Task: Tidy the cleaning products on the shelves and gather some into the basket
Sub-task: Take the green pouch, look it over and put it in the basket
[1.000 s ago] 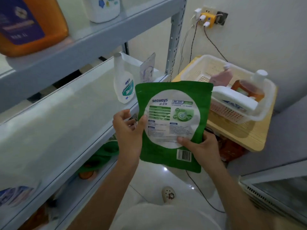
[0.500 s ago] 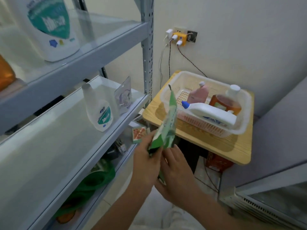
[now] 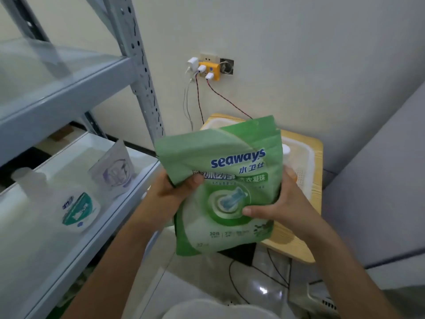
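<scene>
Green pouch [image 3: 230,155]: left grip [image 3: 170,195], right grip [image 3: 284,203]

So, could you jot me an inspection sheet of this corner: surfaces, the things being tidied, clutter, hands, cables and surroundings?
Surface: grey metal shelf on the left; wooden table bearing a white basket.
Job's things: green detergent pouch held upright in front of the basket; white bottle and small clear pouch standing on the shelf.
Clutter: nothing seen.
Hands: left hand grips the pouch's left edge; right hand grips its right edge.
Cables: twisted red cable and white cable hang from the yellow adapter; black cable on the floor.
Surroundings: pale wall; grey panel at right.
</scene>
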Motion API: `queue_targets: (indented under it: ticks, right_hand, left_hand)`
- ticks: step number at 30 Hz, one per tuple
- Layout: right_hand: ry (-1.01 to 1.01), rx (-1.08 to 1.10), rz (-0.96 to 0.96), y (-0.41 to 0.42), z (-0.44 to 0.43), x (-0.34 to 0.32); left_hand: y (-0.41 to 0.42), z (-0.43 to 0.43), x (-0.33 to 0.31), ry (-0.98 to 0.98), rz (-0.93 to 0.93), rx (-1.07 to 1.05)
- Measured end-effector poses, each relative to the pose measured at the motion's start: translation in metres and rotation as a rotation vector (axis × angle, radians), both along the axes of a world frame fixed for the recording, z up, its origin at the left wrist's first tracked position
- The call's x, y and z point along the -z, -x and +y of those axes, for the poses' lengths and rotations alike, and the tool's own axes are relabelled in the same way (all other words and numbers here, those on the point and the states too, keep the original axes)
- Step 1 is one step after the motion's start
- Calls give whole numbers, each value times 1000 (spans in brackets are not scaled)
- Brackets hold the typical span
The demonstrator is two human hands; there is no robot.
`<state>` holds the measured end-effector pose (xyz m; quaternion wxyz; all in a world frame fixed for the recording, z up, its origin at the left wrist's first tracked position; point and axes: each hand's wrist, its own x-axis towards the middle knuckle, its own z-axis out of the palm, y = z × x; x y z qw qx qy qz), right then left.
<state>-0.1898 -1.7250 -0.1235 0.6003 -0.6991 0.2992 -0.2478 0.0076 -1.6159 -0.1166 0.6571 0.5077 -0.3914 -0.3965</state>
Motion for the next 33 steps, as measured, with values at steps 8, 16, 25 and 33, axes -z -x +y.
queue_targets:
  ticks: [8,16,25,33]
  right_hand:
    - [-152,371,-204,-40,-31,7]
    - [-46,892,-291,-124,-65,20]
    - [107,872,187,-228,-103,92]
    - [123,546,796,-241,-105,143]
  left_hand:
    - [-28,-69,-7,-58,-119,24]
    - [-133,-147,87,-170,-678,-149]
    - [-163,-156,219,-420,-885,105]
    - [-165,-155,216,-388,-945,92]
